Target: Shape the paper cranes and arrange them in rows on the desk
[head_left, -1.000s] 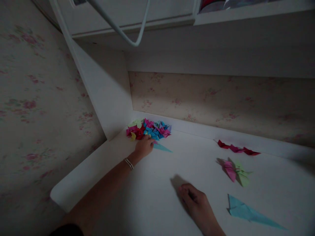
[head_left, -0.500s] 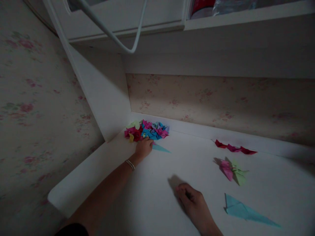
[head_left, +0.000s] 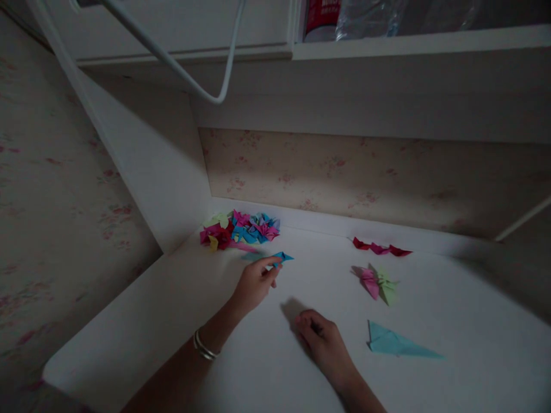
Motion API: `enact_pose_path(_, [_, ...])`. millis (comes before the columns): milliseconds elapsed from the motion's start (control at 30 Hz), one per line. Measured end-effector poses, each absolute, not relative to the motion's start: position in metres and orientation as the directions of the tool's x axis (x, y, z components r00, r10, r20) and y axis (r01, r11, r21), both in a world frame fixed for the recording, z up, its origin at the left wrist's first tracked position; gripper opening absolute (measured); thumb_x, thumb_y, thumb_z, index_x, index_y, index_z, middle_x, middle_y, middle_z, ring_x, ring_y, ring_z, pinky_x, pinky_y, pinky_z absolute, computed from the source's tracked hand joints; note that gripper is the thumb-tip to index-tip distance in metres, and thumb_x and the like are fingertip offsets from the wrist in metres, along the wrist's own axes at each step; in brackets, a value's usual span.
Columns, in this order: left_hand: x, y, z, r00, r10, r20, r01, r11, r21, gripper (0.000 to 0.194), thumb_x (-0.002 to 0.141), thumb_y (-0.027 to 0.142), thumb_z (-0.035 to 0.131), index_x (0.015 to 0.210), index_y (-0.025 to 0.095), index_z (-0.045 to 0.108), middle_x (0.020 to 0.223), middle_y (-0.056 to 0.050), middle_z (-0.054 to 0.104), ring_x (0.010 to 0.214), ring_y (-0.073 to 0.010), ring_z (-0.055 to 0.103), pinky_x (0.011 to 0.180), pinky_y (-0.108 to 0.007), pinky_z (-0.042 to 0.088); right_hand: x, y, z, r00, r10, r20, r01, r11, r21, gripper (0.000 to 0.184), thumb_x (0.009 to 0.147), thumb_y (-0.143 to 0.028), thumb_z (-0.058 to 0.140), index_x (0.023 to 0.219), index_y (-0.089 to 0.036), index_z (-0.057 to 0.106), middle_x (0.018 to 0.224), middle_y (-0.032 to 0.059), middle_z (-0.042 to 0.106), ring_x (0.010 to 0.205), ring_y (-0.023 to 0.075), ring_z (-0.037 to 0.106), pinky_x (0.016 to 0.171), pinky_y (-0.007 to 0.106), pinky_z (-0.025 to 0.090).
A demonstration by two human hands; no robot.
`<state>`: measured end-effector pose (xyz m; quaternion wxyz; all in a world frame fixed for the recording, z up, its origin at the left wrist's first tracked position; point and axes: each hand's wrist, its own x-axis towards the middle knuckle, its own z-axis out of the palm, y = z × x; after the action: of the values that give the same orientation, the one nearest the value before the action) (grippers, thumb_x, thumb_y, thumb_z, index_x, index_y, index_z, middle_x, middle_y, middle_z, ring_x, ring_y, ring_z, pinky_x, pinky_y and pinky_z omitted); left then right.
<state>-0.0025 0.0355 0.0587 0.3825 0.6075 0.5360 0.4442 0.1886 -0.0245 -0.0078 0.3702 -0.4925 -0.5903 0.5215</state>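
My left hand (head_left: 253, 287), with bracelets at its wrist, pinches a small blue folded paper (head_left: 283, 257) above the desk. Behind it and to the left lies a pile of folded paper pieces (head_left: 247, 228) in pink, red, blue, green and yellow. A pink paper strip (head_left: 243, 246) pokes out from the pile's front. Lower down, my right hand (head_left: 321, 338) rests on the desk with its fingers curled closed, nothing visible in them. To its right a long, pointed light-blue folded paper (head_left: 398, 344) lies flat.
A pink folded paper (head_left: 370, 283) and a pale green one (head_left: 388, 288) lie side by side on the white desk (head_left: 275, 367). Red and magenta folded pieces (head_left: 379, 248) form a row near the back edge. A white cable (head_left: 217, 98) hangs in front of the overhead cabinet (head_left: 185, 34).
My left hand has come away from the pile, toward me, with the blue folded paper in its fingers. My right hand stays curled on the desk. The view has shifted to the right.
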Motion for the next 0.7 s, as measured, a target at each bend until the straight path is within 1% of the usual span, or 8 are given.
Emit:
enact_pose_path(100, [0.015, 0.008, 0.061, 0.200, 0.980, 0.014, -0.016, -0.011, 1.000, 0.040, 0.080, 0.044, 0.059, 0.107, 0.015, 0.065, 0.080, -0.004, 0.064, 0.048, -0.0089, 0.051, 0.039, -0.020, 0.034, 0.187, -0.025, -0.006, -0.186, 0.980, -0.073, 0.018, -0.071, -0.997, 0.029, 0.083, -0.048, 0.057, 0.080, -0.019, 0.058, 0.055, -0.0052, 0.040, 0.047, 0.0084, 0.032, 0.043, 0.021, 0.022])
enact_pose_path(200, [0.026, -0.008, 0.056, 0.233, 0.972, -0.040, -0.124, 0.070, 0.990, 0.043, 0.079, 0.047, 0.060, 0.101, 0.012, 0.068, 0.064, 0.001, 0.056, 0.042, -0.0050, 0.038, 0.038, -0.018, 0.025, 0.186, -0.028, -0.001, -0.143, 0.989, -0.026, -0.181, -0.052, -0.982, 0.027, 0.080, -0.044, 0.064, 0.093, -0.022, 0.058, 0.059, -0.0062, 0.041, 0.048, 0.0078, 0.032, 0.044, 0.020, 0.025])
enact_pose_path(300, [0.033, -0.014, 0.049, 0.158, 0.983, -0.089, -0.068, 0.101, 0.993, 0.045, 0.077, 0.052, 0.061, 0.095, 0.012, 0.071, 0.051, 0.005, 0.047, 0.041, -0.0053, 0.029, 0.040, -0.020, 0.020, 0.185, -0.031, 0.003, -0.147, 0.989, 0.007, -0.267, -0.033, -0.963, 0.029, 0.079, -0.041, 0.066, 0.101, -0.024, 0.059, 0.062, -0.0056, 0.042, 0.050, 0.0081, 0.034, 0.045, 0.020, 0.028])
enact_pose_path(433, [0.036, -0.012, 0.043, 0.105, 0.993, -0.051, 0.041, 0.047, 0.998, 0.040, 0.076, 0.052, 0.062, 0.072, 0.013, 0.070, 0.046, 0.005, 0.042, 0.045, -0.0076, 0.033, 0.045, -0.022, 0.024, 0.186, -0.034, 0.004, -0.149, 0.989, 0.018, -0.322, -0.032, -0.946, 0.029, 0.079, -0.042, 0.066, 0.099, -0.023, 0.061, 0.068, -0.0028, 0.048, 0.053, 0.0086, 0.038, 0.046, 0.021, 0.030])
enact_pose_path(500, [0.035, -0.011, 0.040, 0.081, 0.996, -0.028, 0.069, 0.022, 0.997, 0.039, 0.076, 0.051, 0.061, 0.070, 0.013, 0.068, 0.045, 0.005, 0.041, 0.046, -0.0086, 0.035, 0.046, -0.022, 0.025, 0.187, -0.034, 0.003, -0.113, 0.994, 0.004, -0.351, -0.036, -0.936, 0.035, 0.079, -0.046, 0.065, 0.105, -0.022, 0.060, 0.072, -0.0017, 0.050, 0.052, 0.0086, 0.039, 0.045, 0.021, 0.032])
enact_pose_path(567, [0.033, -0.010, 0.035, 0.060, 0.998, -0.012, 0.096, 0.006, 0.995, 0.038, 0.077, 0.051, 0.060, 0.075, 0.013, 0.069, 0.045, 0.005, 0.042, 0.046, -0.0093, 0.036, 0.046, -0.022, 0.025, 0.187, -0.033, 0.001, -0.074, 0.997, -0.022, -0.346, -0.046, -0.937, 0.043, 0.079, -0.049, 0.064, 0.113, -0.023, 0.057, 0.073, -0.0014, 0.051, 0.051, 0.0083, 0.039, 0.043, 0.021, 0.033])
enact_pose_path(633, [0.032, -0.009, 0.029, 0.053, 0.999, -0.005, 0.123, -0.001, 0.992, 0.038, 0.077, 0.051, 0.060, 0.078, 0.013, 0.069, 0.045, 0.006, 0.042, 0.045, -0.0095, 0.037, 0.046, -0.022, 0.026, 0.187, -0.032, -0.001, -0.058, 0.998, -0.036, -0.290, -0.051, -0.956, 0.040, 0.080, -0.050, 0.062, 0.107, -0.021, 0.060, 0.070, -0.0019, 0.050, 0.048, 0.0079, 0.039, 0.042, 0.021, 0.032])
enact_pose_path(700, [0.033, -0.008, 0.024, 0.045, 0.999, -0.001, 0.136, -0.005, 0.991, 0.039, 0.078, 0.051, 0.059, 0.080, 0.014, 0.069, 0.045, 0.006, 0.042, 0.044, -0.0094, 0.037, 0.045, -0.022, 0.026, 0.188, -0.031, -0.001, -0.053, 0.998, -0.027, -0.211, -0.038, -0.977, 0.033, 0.082, -0.050, 0.060, 0.090, -0.017, 0.063, 0.063, -0.0032, 0.047, 0.047, 0.0072, 0.038, 0.041, 0.020, 0.029])
